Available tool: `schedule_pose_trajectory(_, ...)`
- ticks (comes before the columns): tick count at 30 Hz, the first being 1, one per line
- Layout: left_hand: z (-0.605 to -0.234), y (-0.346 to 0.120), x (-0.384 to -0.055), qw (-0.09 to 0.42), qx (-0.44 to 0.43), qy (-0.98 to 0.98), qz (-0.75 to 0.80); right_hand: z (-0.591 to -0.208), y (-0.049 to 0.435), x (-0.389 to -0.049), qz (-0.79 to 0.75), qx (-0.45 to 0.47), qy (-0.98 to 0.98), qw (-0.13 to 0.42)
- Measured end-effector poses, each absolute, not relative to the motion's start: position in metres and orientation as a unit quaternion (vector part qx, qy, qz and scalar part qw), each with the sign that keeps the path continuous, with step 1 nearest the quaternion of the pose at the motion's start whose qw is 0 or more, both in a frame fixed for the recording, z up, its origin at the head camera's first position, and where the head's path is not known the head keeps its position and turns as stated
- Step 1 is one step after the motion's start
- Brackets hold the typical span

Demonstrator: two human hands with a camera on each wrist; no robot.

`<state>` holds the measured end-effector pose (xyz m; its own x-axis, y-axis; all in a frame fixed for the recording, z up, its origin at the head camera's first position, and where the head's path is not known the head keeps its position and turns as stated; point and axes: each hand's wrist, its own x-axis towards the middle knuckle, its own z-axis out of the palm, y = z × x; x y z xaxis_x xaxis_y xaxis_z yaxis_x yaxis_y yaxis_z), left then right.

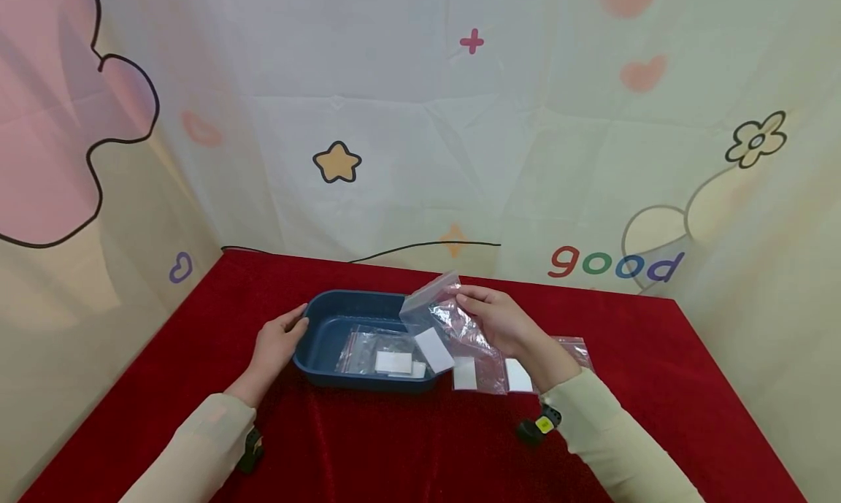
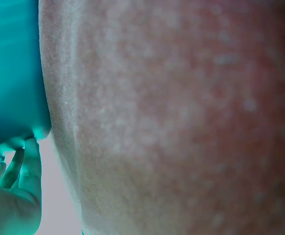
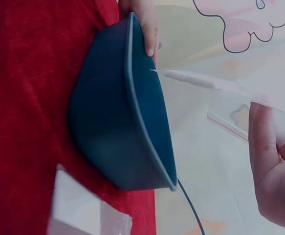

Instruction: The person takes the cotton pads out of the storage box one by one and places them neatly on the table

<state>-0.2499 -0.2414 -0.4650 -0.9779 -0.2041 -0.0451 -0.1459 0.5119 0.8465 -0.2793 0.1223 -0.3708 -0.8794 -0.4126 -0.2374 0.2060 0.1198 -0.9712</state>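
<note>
My left hand (image 1: 276,346) grips the left end of a blue plastic basin (image 1: 328,377), its thumb at the rim and fingers along the outer wall. My right hand (image 1: 502,320) pinches a clear zip bag (image 1: 427,298) with a white label (image 1: 434,350) above the basin's right end. Inside the basin lie clear bags (image 1: 358,346) with white labels (image 1: 393,362); how many cannot be told. In the right wrist view, the right hand (image 3: 274,166) holds the bag to one side of the basin (image 3: 105,107). The left wrist view shows fingers (image 2: 31,169) touching the basin's wall (image 2: 15,73).
More clear bags with white labels (image 1: 464,374) lie on the red cloth (image 1: 368,444) right of the basin, partly under my right forearm. A printed curtain (image 1: 407,182) stands behind the table and at both sides. Dark bands sit on both wrists.
</note>
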Motion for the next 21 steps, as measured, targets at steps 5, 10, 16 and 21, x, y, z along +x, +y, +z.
schedule_pose_trajectory(5,-0.466,-0.242,-0.250,0.032,0.096,-0.869,-0.484,-0.380,0.135,-0.266,-0.667,-0.066,0.706,0.228)
schedule_pose_trajectory(10,-0.466,-0.242,-0.251,0.029,0.099,-0.869,-0.485,-0.384,0.146,-0.254,-0.677,-0.054,0.700,0.223)
schedule_pose_trajectory(16,-0.465,-0.243,-0.251,0.030,0.100,-0.871,-0.481,-0.387,0.156,-0.242,-0.688,-0.056,0.690,0.215)
schedule_pose_trajectory(21,-0.466,-0.242,-0.251,0.029,0.102,-0.870,-0.481,-0.390,0.164,-0.229,-0.690,-0.053,0.692,0.203)
